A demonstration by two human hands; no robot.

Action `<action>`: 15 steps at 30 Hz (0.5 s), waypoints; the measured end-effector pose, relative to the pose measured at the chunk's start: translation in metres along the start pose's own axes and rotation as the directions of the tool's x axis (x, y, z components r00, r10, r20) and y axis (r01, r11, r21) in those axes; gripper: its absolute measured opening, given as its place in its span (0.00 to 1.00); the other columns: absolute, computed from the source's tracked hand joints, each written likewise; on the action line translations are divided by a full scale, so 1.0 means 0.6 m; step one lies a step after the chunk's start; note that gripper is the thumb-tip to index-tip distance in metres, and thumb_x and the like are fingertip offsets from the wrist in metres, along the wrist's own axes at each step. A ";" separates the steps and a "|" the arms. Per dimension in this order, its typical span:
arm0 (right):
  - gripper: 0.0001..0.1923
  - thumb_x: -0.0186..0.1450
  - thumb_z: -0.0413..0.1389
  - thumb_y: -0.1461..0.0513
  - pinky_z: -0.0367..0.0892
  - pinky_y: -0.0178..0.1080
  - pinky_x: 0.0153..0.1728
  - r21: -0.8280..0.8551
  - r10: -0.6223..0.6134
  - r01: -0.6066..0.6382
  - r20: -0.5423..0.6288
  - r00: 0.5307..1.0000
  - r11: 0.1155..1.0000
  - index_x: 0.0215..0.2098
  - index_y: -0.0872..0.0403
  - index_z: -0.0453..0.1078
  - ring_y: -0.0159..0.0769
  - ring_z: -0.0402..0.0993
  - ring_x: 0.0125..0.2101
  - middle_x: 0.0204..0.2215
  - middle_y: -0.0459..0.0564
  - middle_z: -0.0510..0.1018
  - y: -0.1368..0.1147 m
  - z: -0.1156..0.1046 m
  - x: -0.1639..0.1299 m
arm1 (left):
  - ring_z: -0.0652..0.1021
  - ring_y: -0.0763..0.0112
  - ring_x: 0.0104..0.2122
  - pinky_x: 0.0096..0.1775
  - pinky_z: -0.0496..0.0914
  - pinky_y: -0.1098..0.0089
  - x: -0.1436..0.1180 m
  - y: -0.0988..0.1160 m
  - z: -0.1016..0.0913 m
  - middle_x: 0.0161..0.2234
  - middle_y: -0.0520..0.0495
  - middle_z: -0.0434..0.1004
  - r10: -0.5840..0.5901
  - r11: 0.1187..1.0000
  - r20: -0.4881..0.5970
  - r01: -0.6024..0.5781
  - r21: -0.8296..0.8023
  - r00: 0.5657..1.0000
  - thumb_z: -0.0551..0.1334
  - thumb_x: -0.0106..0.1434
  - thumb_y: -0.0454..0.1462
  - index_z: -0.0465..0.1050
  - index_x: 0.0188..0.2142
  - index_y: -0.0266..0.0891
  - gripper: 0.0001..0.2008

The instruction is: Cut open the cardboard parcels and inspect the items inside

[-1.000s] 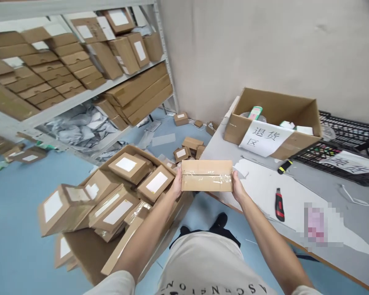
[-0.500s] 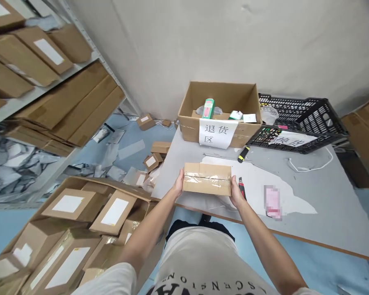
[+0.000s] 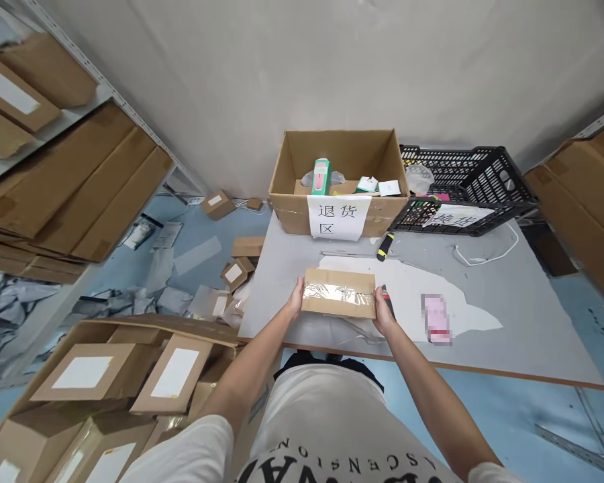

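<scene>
- I see an open cardboard box with a paper sign on the table's far side.
- Just right of it I see a black crate.
- A yellow-and-black cutter lies before the box.
- To my right, a pixelated pink item.
- Near left of me, a large carton of labelled parcels.
- Far left, shelved long brown boxes.

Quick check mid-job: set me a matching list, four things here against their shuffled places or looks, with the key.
1 taped carton
2 crate
3 cord
4 open box

A white, curved, on the table
B holding a green-and-pink pack
C between the left hand and right hand
D black, with slotted sides

Pairs: 1-C, 2-D, 3-A, 4-B
</scene>
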State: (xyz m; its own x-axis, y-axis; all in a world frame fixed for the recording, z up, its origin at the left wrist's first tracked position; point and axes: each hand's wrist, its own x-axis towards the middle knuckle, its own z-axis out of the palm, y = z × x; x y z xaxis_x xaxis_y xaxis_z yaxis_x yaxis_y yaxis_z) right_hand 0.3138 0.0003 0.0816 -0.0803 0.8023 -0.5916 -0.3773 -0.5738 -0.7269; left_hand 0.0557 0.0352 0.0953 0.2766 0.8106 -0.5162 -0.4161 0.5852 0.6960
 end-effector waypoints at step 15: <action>0.34 0.64 0.38 0.40 0.71 0.45 0.43 -0.196 -0.155 0.114 -0.208 0.966 0.974 0.49 0.54 0.70 0.46 0.76 0.43 0.38 0.55 0.80 0.025 0.007 0.009 | 0.78 0.59 0.44 0.47 0.71 0.61 0.029 -0.015 -0.023 0.45 0.41 0.78 -0.093 0.978 -0.105 0.110 0.179 0.990 0.44 0.63 0.59 0.69 0.52 0.36 0.34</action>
State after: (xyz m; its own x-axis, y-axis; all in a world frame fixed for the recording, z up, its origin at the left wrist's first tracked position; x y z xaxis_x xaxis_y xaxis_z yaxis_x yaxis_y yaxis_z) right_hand 0.3035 -0.0031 0.0690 0.1725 0.8296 -0.5310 -0.1958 -0.4995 -0.8439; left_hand 0.0524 0.0440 0.0734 0.2216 0.7461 -0.6279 -0.2215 0.6656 0.7127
